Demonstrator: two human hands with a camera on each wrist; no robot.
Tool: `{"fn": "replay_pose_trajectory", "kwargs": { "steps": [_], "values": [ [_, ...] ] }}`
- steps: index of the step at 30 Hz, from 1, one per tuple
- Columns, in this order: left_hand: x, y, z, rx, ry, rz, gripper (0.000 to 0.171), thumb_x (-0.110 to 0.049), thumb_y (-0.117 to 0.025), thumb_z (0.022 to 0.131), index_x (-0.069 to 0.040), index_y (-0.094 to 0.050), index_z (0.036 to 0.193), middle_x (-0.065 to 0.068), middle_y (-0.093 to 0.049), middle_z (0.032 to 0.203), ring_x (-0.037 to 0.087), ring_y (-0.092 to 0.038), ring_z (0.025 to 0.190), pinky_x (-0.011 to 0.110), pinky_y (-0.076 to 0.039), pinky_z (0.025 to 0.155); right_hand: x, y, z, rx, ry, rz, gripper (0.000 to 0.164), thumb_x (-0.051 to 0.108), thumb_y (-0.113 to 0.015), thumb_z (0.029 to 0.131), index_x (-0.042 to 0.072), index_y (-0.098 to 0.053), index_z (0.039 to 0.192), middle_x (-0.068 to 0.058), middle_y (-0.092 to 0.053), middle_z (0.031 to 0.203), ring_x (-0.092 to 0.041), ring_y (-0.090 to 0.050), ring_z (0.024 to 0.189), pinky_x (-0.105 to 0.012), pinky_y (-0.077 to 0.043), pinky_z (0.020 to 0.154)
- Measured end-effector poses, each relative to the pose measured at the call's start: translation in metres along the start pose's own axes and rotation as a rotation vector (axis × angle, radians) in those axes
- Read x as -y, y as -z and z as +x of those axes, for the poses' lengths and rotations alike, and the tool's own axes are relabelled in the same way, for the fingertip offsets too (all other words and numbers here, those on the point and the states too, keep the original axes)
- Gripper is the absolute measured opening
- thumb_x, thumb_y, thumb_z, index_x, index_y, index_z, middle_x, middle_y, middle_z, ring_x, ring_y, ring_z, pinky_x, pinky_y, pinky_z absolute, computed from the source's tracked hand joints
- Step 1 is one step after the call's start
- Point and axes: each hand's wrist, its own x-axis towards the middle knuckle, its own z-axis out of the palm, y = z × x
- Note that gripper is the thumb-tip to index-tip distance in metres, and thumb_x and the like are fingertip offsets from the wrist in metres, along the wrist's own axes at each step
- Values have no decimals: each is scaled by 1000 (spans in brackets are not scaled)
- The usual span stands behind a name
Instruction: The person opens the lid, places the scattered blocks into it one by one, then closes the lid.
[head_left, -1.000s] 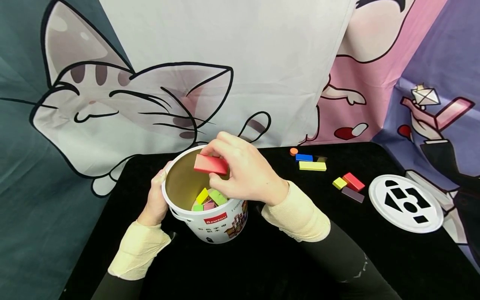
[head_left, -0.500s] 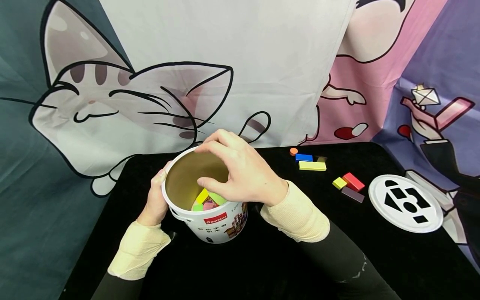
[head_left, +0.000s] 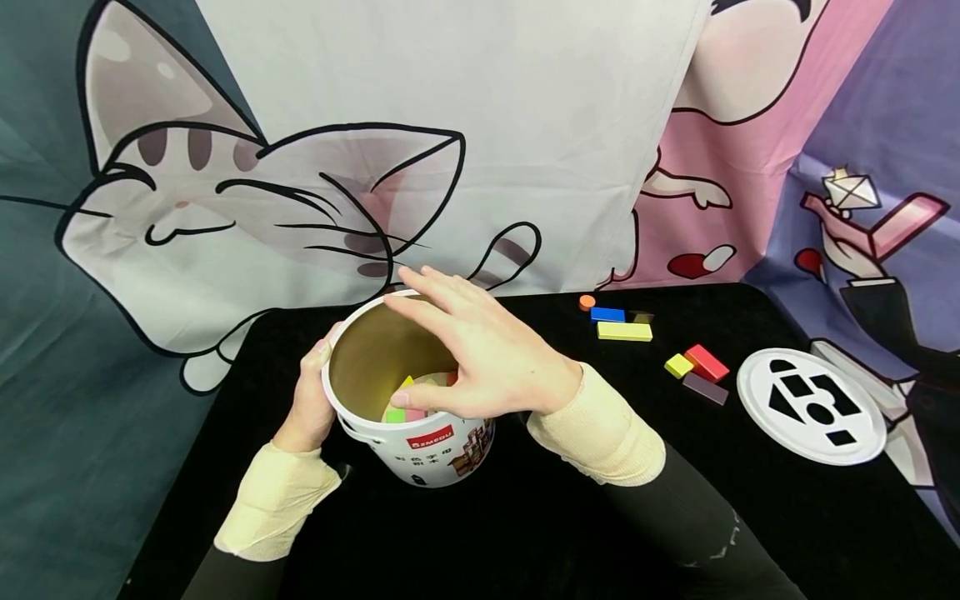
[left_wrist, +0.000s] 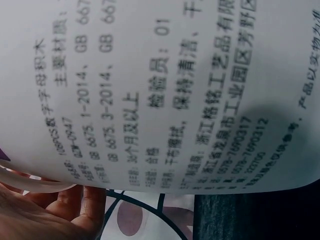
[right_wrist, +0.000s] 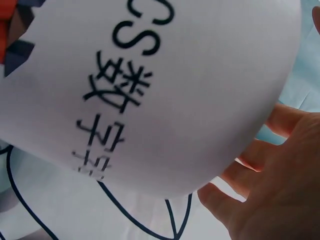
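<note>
A white bucket [head_left: 450,446] with printed sides stands on the black tabletop in the head view. My left hand [head_left: 311,404] grips its left side at the rim; the left wrist view shows curled fingers [left_wrist: 90,210] by the printed wall. Over the mouth, my right hand [head_left: 487,358] is spread with nothing in it, the thumb low across the opening. In the right wrist view its fingers are parted beside the bucket wall. Inside lie several coloured blocks, among them a green block [head_left: 395,415] and a red one [head_left: 452,378], partly hidden by the right hand.
At the back right lie an orange disc [head_left: 587,303], a blue block [head_left: 607,315] and a long yellow block [head_left: 625,332]. Nearer are a yellow cube [head_left: 678,366], a red block [head_left: 707,363] and a purple block [head_left: 705,388]. A white lid with cut-outs [head_left: 795,436] lies far right.
My right hand held a red block over the bucket a second ago and has let it go. Its fingers have spread wider and the thumb has dropped lower. The left hand has stayed still.
</note>
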Motion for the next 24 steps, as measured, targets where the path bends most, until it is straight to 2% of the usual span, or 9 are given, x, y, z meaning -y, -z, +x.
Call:
{"fn": "replay_pose_trajectory", "kwargs": {
  "steps": [7,12,20,24],
  "values": [
    [0,0,0,2,-10,-17,51,-36,-32,102,0,-56,130,7,-60,125,23,-50,118,35,-35,104,-12,1,-12,9,-34,-8,90,76,-51,81,19,-47,150,-9,-34,159,-25,-29,146,-40,-20,118],
    [2,-1,1,5,-6,-27,50,-36,-32,102,-3,-57,130,6,-60,125,23,-50,117,36,-35,104,-28,2,-30,6,-76,4,87,72,-54,83,15,-48,148,-10,-35,158,-27,-32,145,-45,-26,116],
    [-2,-2,0,13,-19,-21,47,-31,-32,103,-2,-58,129,5,-61,125,22,-50,118,35,-36,104,-58,6,-68,39,-232,19,85,69,-57,83,16,-48,149,-2,-30,161,-21,-31,145,-45,-29,114],
    [-2,-2,0,18,-15,-24,48,-32,-31,102,-3,-58,131,6,-61,126,23,-50,119,35,-35,104,-71,8,-89,47,-303,18,86,68,-59,83,17,-47,150,-3,-31,161,-20,-31,145,-45,-30,114]
  ]
}}
